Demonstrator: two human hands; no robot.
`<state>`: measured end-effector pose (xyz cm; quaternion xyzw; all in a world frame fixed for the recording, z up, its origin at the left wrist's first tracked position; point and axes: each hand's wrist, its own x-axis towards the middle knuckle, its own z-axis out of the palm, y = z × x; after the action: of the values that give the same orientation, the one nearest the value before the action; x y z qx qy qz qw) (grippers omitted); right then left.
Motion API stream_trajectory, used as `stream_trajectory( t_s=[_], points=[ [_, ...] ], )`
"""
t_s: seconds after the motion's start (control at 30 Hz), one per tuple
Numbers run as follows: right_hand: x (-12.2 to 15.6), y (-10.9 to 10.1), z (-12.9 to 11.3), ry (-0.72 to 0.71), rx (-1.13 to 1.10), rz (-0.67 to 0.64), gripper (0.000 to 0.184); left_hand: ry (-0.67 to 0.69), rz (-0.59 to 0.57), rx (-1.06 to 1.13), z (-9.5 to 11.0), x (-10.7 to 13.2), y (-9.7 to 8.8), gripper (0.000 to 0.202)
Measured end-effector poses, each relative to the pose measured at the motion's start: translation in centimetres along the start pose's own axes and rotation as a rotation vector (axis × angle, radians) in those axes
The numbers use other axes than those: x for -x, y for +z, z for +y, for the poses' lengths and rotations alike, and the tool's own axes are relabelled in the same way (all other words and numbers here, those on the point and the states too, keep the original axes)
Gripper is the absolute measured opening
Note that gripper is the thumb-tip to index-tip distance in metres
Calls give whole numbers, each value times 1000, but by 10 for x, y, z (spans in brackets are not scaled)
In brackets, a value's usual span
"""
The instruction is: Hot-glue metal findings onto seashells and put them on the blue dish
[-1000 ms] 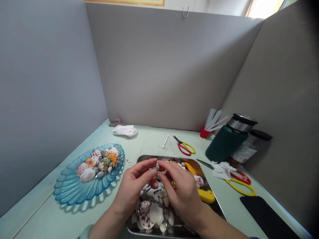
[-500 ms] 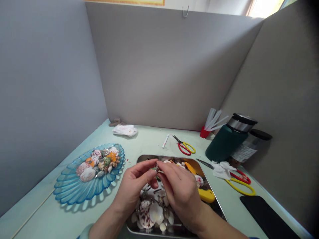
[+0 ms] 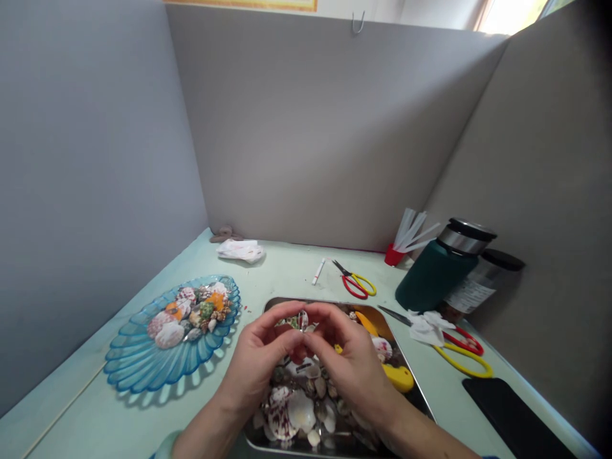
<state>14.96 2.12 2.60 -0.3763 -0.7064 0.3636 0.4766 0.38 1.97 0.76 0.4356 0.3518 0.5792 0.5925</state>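
Observation:
My left hand (image 3: 258,366) and my right hand (image 3: 351,366) meet above a steel tray (image 3: 287,303) filled with several seashells. Both pinch one small shell (image 3: 302,320) with a metal clip on it, held upright between the fingertips. A large white and pink scallop shell (image 3: 291,411) lies in the tray below my wrists. A yellow tool (image 3: 398,376) rests in the tray by my right hand.
A blue glass dish (image 3: 143,363) with sorted shells sits at left. Red-yellow scissors (image 3: 356,284), a second pair (image 3: 461,354) under crumpled tissue (image 3: 425,325), a green flask (image 3: 437,268), a dark jar (image 3: 482,284), a red cup (image 3: 393,255) and a black phone (image 3: 511,417) stand right. Grey partitions enclose the desk.
My fingertips have closed in around the small shell and turned it upright. My right hand has shifted slightly lower and nearer, uncovering more shells in the tray.

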Motion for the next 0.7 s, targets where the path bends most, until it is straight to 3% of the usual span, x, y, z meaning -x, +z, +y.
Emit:
stream_trajectory(
  t_s=[0.27,0.7],
  points=[
    [-7,-2,0,184,-368,-62,18,16,-1,-20,-4,1,-2,30],
    [-10,-7,1,302,-425,-102,18,48,16,-93,-3,-1,-2,26]
  ],
)
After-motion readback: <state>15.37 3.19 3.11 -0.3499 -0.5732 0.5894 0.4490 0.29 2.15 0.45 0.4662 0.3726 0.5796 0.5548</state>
